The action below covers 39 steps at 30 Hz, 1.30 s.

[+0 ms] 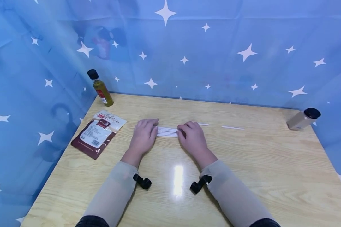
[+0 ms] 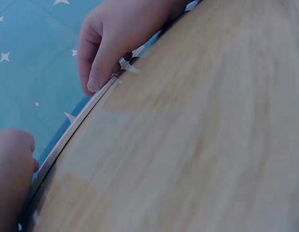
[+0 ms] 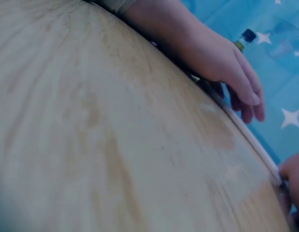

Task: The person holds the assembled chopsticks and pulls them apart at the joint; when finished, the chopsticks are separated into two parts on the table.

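Several thin white sticks (image 1: 167,132) lie side by side as a row on the wooden table, seen edge-on in both wrist views. At the row's left end rests my left hand (image 1: 144,134), its fingers loosely extended and its thumb beside the sticks. My right hand (image 1: 194,137) is at the other end, thumb on the near side and bent index finger on the far side, pinching the row's end. Its palm hides part of the sticks. Just beyond its knuckles another white stick (image 1: 203,124) shows, and a separate stick (image 1: 233,128) lies farther right.
A brown-and-white packet (image 1: 98,134) lies left of my left hand. Behind it, a bottle of yellow-green liquid (image 1: 103,91) stands near the table's back left corner. A black-capped jar (image 1: 302,119) is at the far right. A blue star-patterned curtain (image 1: 187,75) hangs behind the table (image 1: 258,167).
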Available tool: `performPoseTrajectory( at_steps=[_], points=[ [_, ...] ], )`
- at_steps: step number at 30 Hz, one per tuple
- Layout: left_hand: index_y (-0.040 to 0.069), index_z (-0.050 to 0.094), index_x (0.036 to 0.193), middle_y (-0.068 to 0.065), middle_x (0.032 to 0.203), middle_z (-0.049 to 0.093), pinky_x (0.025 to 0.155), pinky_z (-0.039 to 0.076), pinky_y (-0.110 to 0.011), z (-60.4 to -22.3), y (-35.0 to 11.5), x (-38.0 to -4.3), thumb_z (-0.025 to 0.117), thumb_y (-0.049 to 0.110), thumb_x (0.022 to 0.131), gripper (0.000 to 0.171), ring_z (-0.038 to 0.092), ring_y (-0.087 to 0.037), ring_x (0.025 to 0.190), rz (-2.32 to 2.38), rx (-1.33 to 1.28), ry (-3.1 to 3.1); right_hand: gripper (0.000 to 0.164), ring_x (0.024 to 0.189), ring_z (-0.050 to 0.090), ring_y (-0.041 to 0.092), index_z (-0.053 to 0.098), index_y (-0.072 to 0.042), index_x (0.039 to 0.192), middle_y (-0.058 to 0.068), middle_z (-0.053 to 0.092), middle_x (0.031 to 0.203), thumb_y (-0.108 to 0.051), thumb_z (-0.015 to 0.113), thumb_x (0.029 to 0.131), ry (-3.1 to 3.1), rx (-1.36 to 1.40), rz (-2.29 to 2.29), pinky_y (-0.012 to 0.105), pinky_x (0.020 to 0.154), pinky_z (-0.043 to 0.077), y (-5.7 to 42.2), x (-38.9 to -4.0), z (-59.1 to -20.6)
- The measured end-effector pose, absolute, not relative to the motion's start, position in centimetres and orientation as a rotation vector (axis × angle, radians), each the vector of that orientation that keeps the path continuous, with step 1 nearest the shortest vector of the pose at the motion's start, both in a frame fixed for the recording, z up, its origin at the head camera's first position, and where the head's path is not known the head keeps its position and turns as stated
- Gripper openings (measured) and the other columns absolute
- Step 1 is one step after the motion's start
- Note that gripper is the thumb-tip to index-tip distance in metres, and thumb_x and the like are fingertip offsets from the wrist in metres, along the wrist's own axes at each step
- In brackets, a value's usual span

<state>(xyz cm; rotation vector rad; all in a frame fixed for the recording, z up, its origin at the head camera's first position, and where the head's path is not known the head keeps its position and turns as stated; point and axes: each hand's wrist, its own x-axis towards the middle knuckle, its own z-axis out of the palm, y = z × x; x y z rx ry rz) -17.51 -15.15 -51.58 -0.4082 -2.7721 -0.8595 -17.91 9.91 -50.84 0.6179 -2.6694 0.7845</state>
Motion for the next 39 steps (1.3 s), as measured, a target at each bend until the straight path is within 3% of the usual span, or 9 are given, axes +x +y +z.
performPoseTrajectory(
  at_steps=[4, 14, 25, 31, 39],
  points=[
    [0.013, 0.053, 0.155, -0.009, 0.155, 0.054, 0.120, 0.029, -0.053, -51.4, -14.5, -17.6, 0.041, 0.032, 0.113, 0.047, 0.040, -0.031, 0.146, -0.809, -0.435, -2.870, 0.027, 0.104, 0.059, 0.032, 0.081, -0.010, 0.121, 0.011, 0.070, 0.114, -0.027, 0.070, 0.104, -2.709, 0.541, 0.909, 0.050, 0.093, 0.047, 10.5, -17.8, -50.8],
    [0.008, 0.068, 0.135, -0.009, 0.144, 0.062, 0.127, 0.025, -0.043, -50.8, -13.9, -17.7, 0.049, 0.018, 0.113, 0.031, 0.042, -0.032, 0.150, -0.809, -0.390, -2.876, 0.021, 0.103, 0.059, 0.032, 0.084, -0.014, 0.115, 0.009, 0.070, 0.113, -0.028, 0.075, 0.102, -2.728, 0.522, 0.908, 0.049, 0.091, 0.047, 10.6, -17.7, -50.4],
    [0.004, 0.076, 0.120, -0.011, 0.136, 0.070, 0.122, 0.035, -0.043, -51.0, -14.2, -17.6, 0.061, 0.010, 0.108, 0.021, 0.055, -0.032, 0.141, -0.898, -0.355, -2.744, 0.015, 0.104, 0.056, 0.029, 0.082, -0.014, 0.110, 0.005, 0.068, 0.109, -0.025, 0.074, 0.103, -2.844, 0.404, 0.994, 0.048, 0.095, 0.043, 9.7, -17.4, -49.6],
    [0.003, 0.076, 0.118, -0.012, 0.134, 0.070, 0.122, 0.036, -0.041, -50.5, -15.1, -17.7, 0.062, 0.010, 0.107, 0.019, 0.056, -0.032, 0.139, -0.900, -0.339, -2.741, 0.016, 0.108, 0.056, 0.029, 0.081, -0.013, 0.110, 0.005, 0.067, 0.109, -0.025, 0.073, 0.103, -2.884, 0.396, 1.016, 0.048, 0.101, 0.040, 8.8, -18.1, -49.4],
    [0.004, 0.075, 0.122, -0.011, 0.136, 0.070, 0.122, 0.035, -0.042, -50.9, -14.9, -17.8, 0.062, 0.012, 0.108, 0.021, 0.054, -0.031, 0.141, -0.924, -0.332, -2.758, 0.011, 0.100, 0.053, 0.026, 0.079, -0.016, 0.103, 0.001, 0.066, 0.104, -0.025, 0.073, 0.103, -2.852, 0.387, 1.016, 0.046, 0.096, 0.041, 9.0, -17.9, -49.8]
  ],
)
